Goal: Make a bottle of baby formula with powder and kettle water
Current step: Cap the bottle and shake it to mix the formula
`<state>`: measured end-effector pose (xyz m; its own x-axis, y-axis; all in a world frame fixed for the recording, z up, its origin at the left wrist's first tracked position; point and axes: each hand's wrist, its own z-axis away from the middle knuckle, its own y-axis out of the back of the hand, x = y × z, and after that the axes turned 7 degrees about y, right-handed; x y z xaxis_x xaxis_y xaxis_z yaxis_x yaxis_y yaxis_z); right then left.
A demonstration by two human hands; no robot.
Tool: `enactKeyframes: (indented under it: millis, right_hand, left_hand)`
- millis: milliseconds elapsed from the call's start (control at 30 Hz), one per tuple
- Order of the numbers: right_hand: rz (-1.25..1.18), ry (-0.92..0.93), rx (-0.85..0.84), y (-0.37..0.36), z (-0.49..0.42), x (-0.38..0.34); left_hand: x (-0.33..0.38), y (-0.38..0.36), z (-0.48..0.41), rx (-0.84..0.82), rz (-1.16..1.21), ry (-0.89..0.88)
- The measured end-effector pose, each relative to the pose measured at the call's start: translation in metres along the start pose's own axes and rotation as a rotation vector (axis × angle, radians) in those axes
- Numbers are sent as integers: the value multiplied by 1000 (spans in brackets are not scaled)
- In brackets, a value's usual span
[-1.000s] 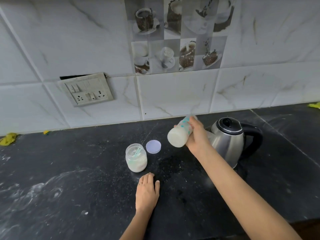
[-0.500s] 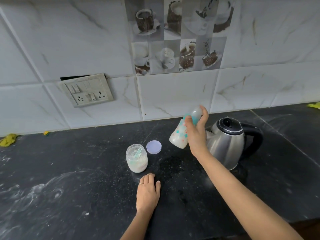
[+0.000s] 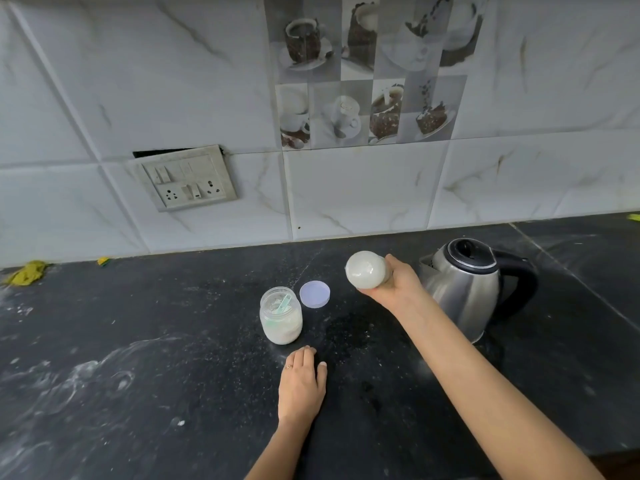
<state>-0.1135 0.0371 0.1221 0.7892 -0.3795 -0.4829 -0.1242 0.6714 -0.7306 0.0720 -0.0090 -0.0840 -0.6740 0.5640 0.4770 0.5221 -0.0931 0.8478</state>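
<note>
My right hand [image 3: 394, 285] grips a baby bottle [image 3: 365, 271] full of milky white liquid, held in the air and tipped so its round base faces me. The bottle's top is hidden behind my hand. Just right of it stands a steel kettle [image 3: 460, 289] with a black lid and handle. An open jar of white powder [image 3: 281, 318] with a green scoop inside sits left of centre, its pale lid [image 3: 314, 294] lying flat beside it. My left hand [image 3: 302, 386] rests flat on the black counter [image 3: 138, 358], a little in front of the jar.
A tiled wall with a switch-and-socket plate [image 3: 188, 178] rises behind the counter. A yellow cloth [image 3: 26, 273] lies at the far left by the wall. White powder smears mark the counter's left side. The counter's front edge shows at the lower right.
My right hand has swung the bottle from near upright half a second ago back to base-toward-me, as it was a second ago. My left hand, jar, lid and kettle have stayed put.
</note>
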Motion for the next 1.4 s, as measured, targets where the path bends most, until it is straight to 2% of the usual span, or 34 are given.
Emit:
enactKeyframes:
  millis: [100, 167, 233, 367, 467, 567, 700, 767, 867, 1033, 1267, 1333, 1400]
  right_hand:
    - [64, 35, -26, -2, 2, 2]
    - [145, 144, -45, -7, 6, 4]
    - [253, 371, -69, -11, 10, 8]
    - [735, 917, -234, -8, 19, 14]
    - [900, 1068, -375, 0, 20, 13]
    - [804, 978, -411, 3, 14, 12]
    - [229, 461, -325, -6, 17, 7]
    - [26, 183, -233, -10, 23, 4]
    - [-132, 18, -142, -10, 27, 1]
    - [-26, 75, -245, -11, 26, 1]
    - [604, 764, -587, -1, 20, -7]
    - [755, 872, -637, 1, 22, -9]
    - [744, 861, -638, 0, 24, -10]
  left_hand:
    - [0, -1, 0, 3, -2, 2]
    - [0, -1, 0, 5, 2, 0]
    - [1, 0, -1, 8, -1, -6]
    - [0, 0, -1, -2, -5, -8]
    - [-1, 0, -1, -13, 2, 2]
    - [0, 0, -2, -21, 10, 6]
    - [0, 0, -2, -11, 8, 1]
    - [-1, -1, -2, -7, 1, -1]
    - [-1, -1, -2, -18, 1, 3]
    - [-1, -1, -1, -23, 7, 4]
    - [-2, -1, -1, -11, 2, -9]
    - [-1, 0, -1, -11, 3, -12]
    - [-2, 0, -1, -10, 5, -15]
